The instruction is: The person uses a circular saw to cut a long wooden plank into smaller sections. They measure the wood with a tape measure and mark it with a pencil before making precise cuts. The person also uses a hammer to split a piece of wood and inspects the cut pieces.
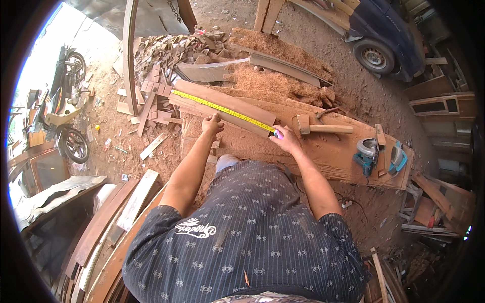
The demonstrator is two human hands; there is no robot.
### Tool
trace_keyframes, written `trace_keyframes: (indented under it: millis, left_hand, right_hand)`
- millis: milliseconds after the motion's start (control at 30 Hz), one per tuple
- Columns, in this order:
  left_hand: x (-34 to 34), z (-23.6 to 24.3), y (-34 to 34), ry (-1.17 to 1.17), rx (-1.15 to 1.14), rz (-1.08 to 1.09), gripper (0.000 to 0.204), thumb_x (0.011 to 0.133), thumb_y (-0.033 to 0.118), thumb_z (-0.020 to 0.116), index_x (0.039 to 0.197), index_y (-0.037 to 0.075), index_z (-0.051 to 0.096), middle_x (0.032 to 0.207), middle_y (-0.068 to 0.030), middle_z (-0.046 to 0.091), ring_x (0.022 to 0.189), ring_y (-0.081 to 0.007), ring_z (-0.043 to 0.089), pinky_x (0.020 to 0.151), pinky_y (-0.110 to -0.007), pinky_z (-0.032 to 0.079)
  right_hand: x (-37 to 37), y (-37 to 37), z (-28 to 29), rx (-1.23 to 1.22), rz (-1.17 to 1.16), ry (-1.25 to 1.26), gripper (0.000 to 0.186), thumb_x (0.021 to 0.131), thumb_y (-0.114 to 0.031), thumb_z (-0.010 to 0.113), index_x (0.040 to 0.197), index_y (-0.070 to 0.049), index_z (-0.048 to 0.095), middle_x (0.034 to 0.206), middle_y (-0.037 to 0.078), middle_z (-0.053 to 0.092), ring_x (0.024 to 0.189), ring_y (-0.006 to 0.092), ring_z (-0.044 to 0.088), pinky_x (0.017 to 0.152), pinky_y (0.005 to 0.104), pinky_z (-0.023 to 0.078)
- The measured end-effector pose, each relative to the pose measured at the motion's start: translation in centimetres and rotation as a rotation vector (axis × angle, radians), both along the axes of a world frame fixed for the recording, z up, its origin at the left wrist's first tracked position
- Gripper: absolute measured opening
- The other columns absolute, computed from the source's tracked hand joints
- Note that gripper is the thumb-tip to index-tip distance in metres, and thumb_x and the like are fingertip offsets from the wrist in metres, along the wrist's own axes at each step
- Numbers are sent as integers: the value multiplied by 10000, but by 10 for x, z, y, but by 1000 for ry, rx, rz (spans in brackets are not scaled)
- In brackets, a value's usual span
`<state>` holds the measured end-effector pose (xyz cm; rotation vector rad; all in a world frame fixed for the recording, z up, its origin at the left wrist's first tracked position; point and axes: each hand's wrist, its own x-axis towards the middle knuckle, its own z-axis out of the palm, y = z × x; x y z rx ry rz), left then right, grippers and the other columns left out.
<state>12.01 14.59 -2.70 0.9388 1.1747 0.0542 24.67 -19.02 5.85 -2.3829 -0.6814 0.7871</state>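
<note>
A yellow tape measure (217, 107) stretches along a wooden board (225, 101) lying slantwise on the sawdust-covered bench (328, 161). My right hand (284, 139) grips the tape's purple case at the board's right end. My left hand (213, 123) is at the board's near edge, below the blade, its fingers curled; what they hold, if anything, I cannot make out. Right of the board lie a wooden mallet-like piece (326, 129), a teal circular saw (366, 156) and another teal power tool (399, 157).
Wood scraps (151, 106) and sawdust piles (288, 81) lie beyond the bench. A motorbike (65, 111) stands at left, a dark vehicle (384, 35) at back right. Stacked planks (96, 227) are at lower left, wooden frames (434, 106) at right.
</note>
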Motion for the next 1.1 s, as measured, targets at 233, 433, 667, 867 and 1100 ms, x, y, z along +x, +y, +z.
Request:
trace_keyframes:
  millis: [233,433,667,867,1100]
  left_hand:
    - [2,8,-1,18,37,-36,356,1018,314,646,1196,33,518,1053,-121,651,696,-216,679,579,-368,590]
    - [2,15,-2,24,63,-55,320,1021,313,643,1147,32,558,1048,-122,663,727,-211,678,596,-364,583]
    - [0,14,-4,48,89,-71,385,1017,337,650,1207,22,536,1073,-126,674,734,-198,676,612,-356,579]
    - [-2,9,-3,67,151,-77,412,992,365,684,1172,30,525,1042,-114,677,726,-190,668,598,-341,562]
    - [-3,18,-4,106,197,-91,398,972,362,710,1116,33,539,963,-90,666,677,-169,642,569,-310,537]
  right_hand:
    - [-5,-2,-1,41,-21,-43,574,834,-432,774,1313,-144,641,1147,189,664,1094,374,652,947,453,529]
    - [-4,-1,4,19,-17,-34,585,829,-438,769,1325,-157,639,1154,194,667,1109,373,651,951,454,529]
    - [-4,1,5,34,-19,-37,589,835,-437,776,1332,-150,642,1131,184,671,1101,359,654,962,434,524]
    - [-7,4,13,-14,-40,-10,591,826,-455,761,1339,-188,642,1118,171,661,1096,355,656,935,449,536]
    - [-9,5,16,12,-47,-14,552,837,-442,767,1308,-175,660,1083,173,664,1054,361,664,908,448,539]
